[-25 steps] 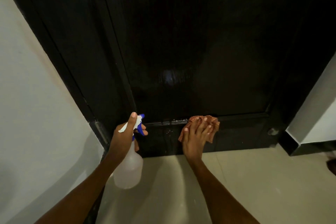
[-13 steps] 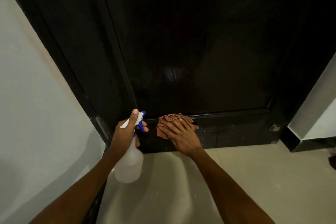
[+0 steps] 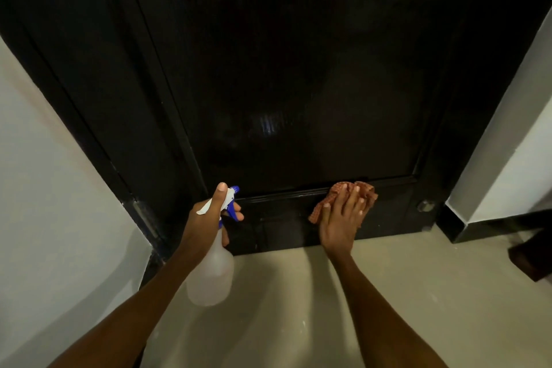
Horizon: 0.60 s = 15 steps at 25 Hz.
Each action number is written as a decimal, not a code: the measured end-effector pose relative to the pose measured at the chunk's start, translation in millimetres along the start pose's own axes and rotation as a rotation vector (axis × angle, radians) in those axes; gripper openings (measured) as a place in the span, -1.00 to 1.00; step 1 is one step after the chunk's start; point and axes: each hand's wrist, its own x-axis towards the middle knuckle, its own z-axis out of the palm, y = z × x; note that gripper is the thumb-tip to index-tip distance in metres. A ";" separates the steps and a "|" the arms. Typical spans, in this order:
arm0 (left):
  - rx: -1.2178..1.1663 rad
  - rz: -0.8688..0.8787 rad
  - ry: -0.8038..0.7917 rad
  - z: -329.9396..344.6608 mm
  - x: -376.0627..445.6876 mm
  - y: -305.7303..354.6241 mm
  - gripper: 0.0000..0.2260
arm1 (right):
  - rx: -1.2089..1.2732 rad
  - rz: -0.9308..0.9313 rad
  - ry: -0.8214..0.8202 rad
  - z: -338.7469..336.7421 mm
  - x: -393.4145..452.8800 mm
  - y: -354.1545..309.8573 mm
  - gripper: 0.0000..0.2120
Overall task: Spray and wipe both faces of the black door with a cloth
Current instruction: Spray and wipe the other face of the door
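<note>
cloth [image 3: 343,197] looks soft & light, bunches easy, so right hand [image 3: 340,222] presses it flat-fingered on door [image 3: 298,84] bottom rail; left hand [image 3: 206,218] grips spray bottle [image 3: 210,275] neck.

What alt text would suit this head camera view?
A right hand presses an orange cloth flat against the bottom of a black door, while the left hand grips a spray bottle above a beige floor.

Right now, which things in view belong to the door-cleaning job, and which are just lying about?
Job:
- black door
- spray bottle, gripped by left hand
- cloth, pressed to the door by right hand

Lying about:
- dark object on the floor, far right
- round metal fitting by the door's corner
</note>
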 end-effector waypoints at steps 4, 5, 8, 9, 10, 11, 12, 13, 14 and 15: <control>-0.009 0.045 -0.006 -9.2 -7.8 -6.7 -0.36 | 0.259 0.168 0.024 14.7 -9.2 -68.6 -0.33; -0.011 0.049 -0.003 -12.2 -9.2 -7.5 -0.37 | 0.236 0.118 0.007 22.1 -17.0 -76.3 -0.34; 0.001 0.027 0.016 -19.1 -8.2 -9.6 -0.39 | 0.084 -0.144 -0.107 45.3 -42.4 -77.8 -0.38; 0.004 0.021 0.021 -19.4 -6.9 -10.5 -0.38 | 0.077 -0.211 -0.151 49.4 -44.0 -71.8 -0.39; 0.004 0.022 0.023 -18.5 -5.1 -11.1 -0.37 | 0.057 -0.258 -0.174 48.8 -43.7 -65.2 -0.41; 0.002 0.029 0.024 -16.5 -2.5 -10.5 -0.36 | 0.017 -0.294 -0.179 45.4 -40.9 -58.1 -0.42; -0.003 0.034 0.024 -13.0 0.1 -9.4 -0.35 | -0.030 -0.325 -0.177 41.3 -36.1 -49.1 -0.41; -0.008 0.037 0.021 -8.2 1.5 -7.4 -0.34 | -0.062 -0.346 -0.177 36.8 -30.2 -40.2 -0.41; -0.009 0.040 0.015 -2.0 2.9 -5.8 -0.33 | -0.068 -0.338 -0.166 30.8 -25.2 -31.6 -0.40; -0.009 0.044 0.008 4.1 3.3 -4.6 -0.33 | -0.049 -0.296 -0.143 25.2 -20.5 -24.9 -0.40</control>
